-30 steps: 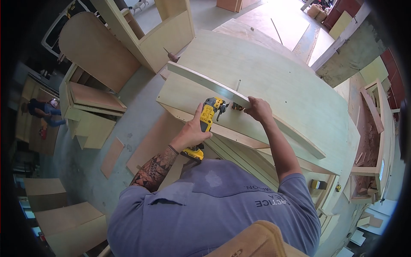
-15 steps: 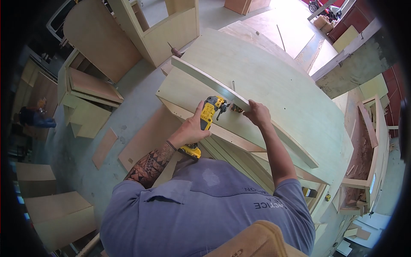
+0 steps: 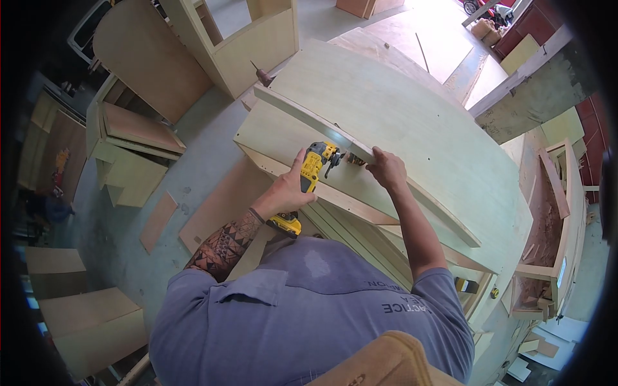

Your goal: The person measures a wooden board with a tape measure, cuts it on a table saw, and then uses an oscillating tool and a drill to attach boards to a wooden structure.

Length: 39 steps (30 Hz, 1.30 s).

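My left hand (image 3: 288, 193) is closed around a yellow-and-black cordless power tool (image 3: 313, 168), its battery below my wrist. The tool's head points right, close to the near side of a pale wooden strip (image 3: 302, 118). Light shines on the strip there; the exact fitting is too small to make out. My right hand (image 3: 388, 168) grips the strip's right end. Small metallic pieces (image 3: 355, 159) show between the tool's head and my right fingers. The strip stands on edge on a large pale plywood panel (image 3: 399, 116). A small dark tip (image 3: 336, 125) shows just beyond the strip.
A second strip (image 3: 444, 214) lies on the panel's right part. A hand tool with a thin shaft (image 3: 262, 76) rests past the panel's far left corner. Plywood cabinets (image 3: 138, 138) stand left, an open wooden frame (image 3: 547, 238) right. A dark-clothed figure (image 3: 51, 209) shows dimly far left.
The thin rod that stood up behind the strip no longer shows; only a small dark tip does, further left. Both hands keep nearly the same place. The far-left figure has shifted.
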Tool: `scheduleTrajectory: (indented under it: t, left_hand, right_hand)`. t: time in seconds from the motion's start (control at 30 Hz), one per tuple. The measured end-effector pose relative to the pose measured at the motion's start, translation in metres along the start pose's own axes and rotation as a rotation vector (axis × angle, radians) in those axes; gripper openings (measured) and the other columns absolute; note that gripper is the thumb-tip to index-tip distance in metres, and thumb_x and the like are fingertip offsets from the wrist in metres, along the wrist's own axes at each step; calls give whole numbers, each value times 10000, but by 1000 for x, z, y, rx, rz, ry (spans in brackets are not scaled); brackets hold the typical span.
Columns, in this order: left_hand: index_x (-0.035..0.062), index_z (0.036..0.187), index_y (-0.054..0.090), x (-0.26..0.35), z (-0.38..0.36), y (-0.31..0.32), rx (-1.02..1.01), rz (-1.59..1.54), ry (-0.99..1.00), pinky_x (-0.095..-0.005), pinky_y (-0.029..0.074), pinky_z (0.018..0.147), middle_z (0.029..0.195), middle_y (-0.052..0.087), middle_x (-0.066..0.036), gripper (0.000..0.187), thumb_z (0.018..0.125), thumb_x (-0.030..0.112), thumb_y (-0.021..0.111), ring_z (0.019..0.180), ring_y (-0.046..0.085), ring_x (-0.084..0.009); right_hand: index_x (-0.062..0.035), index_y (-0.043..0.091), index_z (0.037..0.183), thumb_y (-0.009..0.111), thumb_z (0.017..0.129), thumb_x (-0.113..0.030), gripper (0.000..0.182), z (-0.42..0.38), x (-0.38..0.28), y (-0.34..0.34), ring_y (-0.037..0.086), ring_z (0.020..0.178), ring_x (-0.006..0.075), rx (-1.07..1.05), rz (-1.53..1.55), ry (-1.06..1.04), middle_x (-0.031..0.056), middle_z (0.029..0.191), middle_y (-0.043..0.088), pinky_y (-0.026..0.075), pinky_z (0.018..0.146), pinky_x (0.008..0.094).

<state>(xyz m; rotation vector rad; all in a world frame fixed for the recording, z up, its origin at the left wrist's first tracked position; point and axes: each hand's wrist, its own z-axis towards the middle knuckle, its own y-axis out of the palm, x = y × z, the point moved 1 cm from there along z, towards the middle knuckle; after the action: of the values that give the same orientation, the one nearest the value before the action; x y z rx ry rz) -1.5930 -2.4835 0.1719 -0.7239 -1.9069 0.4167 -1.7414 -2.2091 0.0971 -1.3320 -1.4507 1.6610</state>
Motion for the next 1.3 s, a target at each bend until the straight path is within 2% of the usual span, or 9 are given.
scheduleTrajectory:
  t: [0.3, 0.4, 0.47, 0.5, 0.57, 0.8, 0.97, 1.07, 1.3]
  left_hand:
    - [119, 1668, -11, 2, 1, -3, -23, 29, 3, -442, 522, 1011, 1225, 654, -314, 1201, 785, 241, 795, 1156, 661, -443]
    - [119, 1668, -11, -5, 5, -2, 9, 91, 59, -435, 563, 935, 1181, 670, -290, 1197, 789, 227, 795, 1049, 703, -408]
    - [126, 1669, -4, -3, 6, -5, -13, 61, 65, -414, 601, 793, 1118, 685, -253, 1191, 790, 209, 796, 863, 728, -344]
    - [126, 1669, -4, -5, 5, -4, -23, 76, 67, -414, 601, 793, 1118, 685, -253, 1191, 790, 209, 796, 863, 728, -344]
    - [137, 1671, 13, -7, 5, -4, 18, 51, 133, -388, 599, 655, 1074, 691, -219, 1185, 787, 202, 800, 724, 707, -282]
    - [145, 1672, 35, 0, 2, -8, 43, 67, 143, -380, 597, 620, 1120, 683, -219, 1191, 774, 196, 816, 732, 707, -271]
    - [142, 1670, 26, 0, 1, -8, 45, 43, 233, -366, 599, 604, 1197, 663, -211, 1201, 774, 194, 824, 717, 699, -257]
    - [139, 1669, 20, 7, -3, -8, 20, 2, 153, -365, 591, 592, 1180, 666, -209, 1194, 782, 190, 818, 701, 690, -252]
    - [129, 1669, 13, 7, -3, -8, 39, 50, 152, -360, 573, 575, 1129, 679, -197, 1176, 795, 177, 799, 668, 678, -234]
  right_hand:
    - [-101, 617, 1037, 801, 838, -214, 294, -9, -2, 0, 711, 927, 371, 35, 12, -4, 135, 945, 732, 559, 774, 500]
    - [-106, 617, 1042, 801, 838, -204, 293, -11, -3, 0, 711, 929, 366, 48, 11, -11, 128, 954, 734, 558, 777, 496]
    - [-107, 613, 1044, 806, 832, -205, 303, -12, -2, 1, 713, 930, 359, 52, 2, -24, 126, 950, 734, 557, 774, 494]
    - [-107, 613, 1044, 806, 832, -205, 303, -13, 0, 2, 713, 930, 359, 56, 13, -11, 126, 950, 734, 557, 774, 494]
    - [-103, 612, 1036, 810, 828, -204, 304, -12, 4, 4, 715, 926, 355, 56, -7, -38, 125, 939, 733, 557, 767, 494]
    - [-98, 618, 1014, 821, 819, -210, 303, -17, 12, 13, 719, 909, 356, 88, -10, -41, 133, 914, 733, 559, 748, 495]
    - [-98, 624, 1018, 826, 813, -198, 304, -8, 16, 13, 724, 888, 354, 107, -17, -40, 134, 902, 736, 560, 736, 492]
    - [-97, 624, 1016, 823, 815, -193, 299, -6, 16, 12, 726, 886, 349, 94, -25, -27, 131, 901, 737, 560, 733, 489]
    - [-98, 622, 1010, 821, 817, -193, 293, -5, 20, 11, 723, 900, 344, 91, -12, -22, 128, 900, 735, 558, 742, 485]
